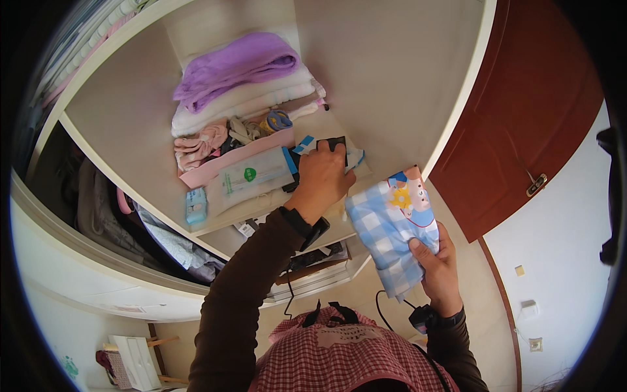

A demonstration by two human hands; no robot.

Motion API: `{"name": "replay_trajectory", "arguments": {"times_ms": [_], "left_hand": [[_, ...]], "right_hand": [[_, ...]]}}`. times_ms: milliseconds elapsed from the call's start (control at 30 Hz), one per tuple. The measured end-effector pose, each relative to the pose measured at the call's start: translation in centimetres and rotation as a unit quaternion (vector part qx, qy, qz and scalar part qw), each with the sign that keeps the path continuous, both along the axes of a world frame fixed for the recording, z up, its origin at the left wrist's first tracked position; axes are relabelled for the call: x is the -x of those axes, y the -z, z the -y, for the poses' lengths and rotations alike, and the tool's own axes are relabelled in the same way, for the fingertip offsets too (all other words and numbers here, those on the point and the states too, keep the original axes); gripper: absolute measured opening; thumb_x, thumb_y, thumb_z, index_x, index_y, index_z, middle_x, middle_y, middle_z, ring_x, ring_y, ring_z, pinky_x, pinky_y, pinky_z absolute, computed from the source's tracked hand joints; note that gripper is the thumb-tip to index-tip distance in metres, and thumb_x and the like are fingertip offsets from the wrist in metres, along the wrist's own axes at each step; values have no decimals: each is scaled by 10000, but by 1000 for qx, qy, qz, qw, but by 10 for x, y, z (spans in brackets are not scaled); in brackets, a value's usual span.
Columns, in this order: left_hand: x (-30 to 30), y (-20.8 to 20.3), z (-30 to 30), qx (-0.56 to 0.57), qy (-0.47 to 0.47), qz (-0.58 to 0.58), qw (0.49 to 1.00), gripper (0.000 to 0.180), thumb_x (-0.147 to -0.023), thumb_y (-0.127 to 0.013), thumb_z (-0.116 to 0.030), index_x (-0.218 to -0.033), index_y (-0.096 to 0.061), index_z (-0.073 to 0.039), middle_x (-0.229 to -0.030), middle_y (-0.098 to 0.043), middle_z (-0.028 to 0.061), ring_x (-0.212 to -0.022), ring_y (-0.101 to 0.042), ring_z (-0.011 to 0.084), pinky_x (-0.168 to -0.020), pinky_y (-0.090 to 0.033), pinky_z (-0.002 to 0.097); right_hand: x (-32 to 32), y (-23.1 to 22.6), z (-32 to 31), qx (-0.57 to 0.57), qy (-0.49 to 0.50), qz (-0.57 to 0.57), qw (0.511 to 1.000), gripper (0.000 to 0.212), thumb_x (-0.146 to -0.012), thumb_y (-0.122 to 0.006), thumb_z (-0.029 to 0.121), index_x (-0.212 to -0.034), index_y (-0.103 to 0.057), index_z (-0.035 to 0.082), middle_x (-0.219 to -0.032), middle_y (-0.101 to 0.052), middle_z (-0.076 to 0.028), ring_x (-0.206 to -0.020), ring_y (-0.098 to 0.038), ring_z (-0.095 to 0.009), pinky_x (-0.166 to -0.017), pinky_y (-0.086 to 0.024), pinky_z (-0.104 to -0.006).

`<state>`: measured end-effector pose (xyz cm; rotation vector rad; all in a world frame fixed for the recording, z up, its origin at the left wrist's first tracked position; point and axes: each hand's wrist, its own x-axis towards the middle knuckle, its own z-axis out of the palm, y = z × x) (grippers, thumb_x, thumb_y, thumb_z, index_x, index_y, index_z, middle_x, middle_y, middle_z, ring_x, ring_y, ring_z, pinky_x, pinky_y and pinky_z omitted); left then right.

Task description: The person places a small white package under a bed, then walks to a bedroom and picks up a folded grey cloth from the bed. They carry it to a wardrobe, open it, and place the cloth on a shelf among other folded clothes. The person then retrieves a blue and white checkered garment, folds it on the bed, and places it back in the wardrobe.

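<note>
My right hand [441,271] grips a soft blue-and-white checked pouch [388,232] with a cartoon print, thumb on its front, held up before the wardrobe. Over the right end of the shelf, my left hand [323,173] has its fingers curled down onto small black and blue items; what lies under the fingers is partly hidden. A black flat piece [336,141] shows just past the fingertips. Left of this hand lies a clear packet [255,173] with a green mark, and a small light-blue pack [196,206] sits at the shelf's front left corner.
Behind them stands a pink open box [235,157] with scrunchies and a blue roll. A folded purple towel [235,65] tops white cloths. Clothes [170,242] fill the lower left compartment. A reddish-brown door [516,111] is at the right, a white stool [134,362] at the lower left.
</note>
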<state>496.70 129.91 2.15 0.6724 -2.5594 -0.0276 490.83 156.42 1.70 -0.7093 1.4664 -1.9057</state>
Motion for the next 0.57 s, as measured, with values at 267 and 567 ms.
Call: {"name": "replay_trajectory", "arguments": {"times_ms": [267,567], "left_hand": [[-4,10,8,41,79,-28,996,274,-749,-626,-20,-1020,-583,-33,-977,-571,178,-863,-640,373,-701,-542,451],[-1,2,21,88,50,-135,986,436,-741,-681,-125,-1167,-592,-101,-1016,-587,138,-930,-664,307,-692,-585,400]], "right_hand": [[-4,-4,2,11,-2,20,1000,397,-945,-652,112,-1286,-498,-22,-1165,-639,-66,-1045,-589,-120,-937,-457,-274],[-26,-36,26,46,-35,-54,997,438,-953,-661,165,-1313,-487,-14,-1157,-635,-54,-1040,-579,-110,-934,-448,-264]]}}
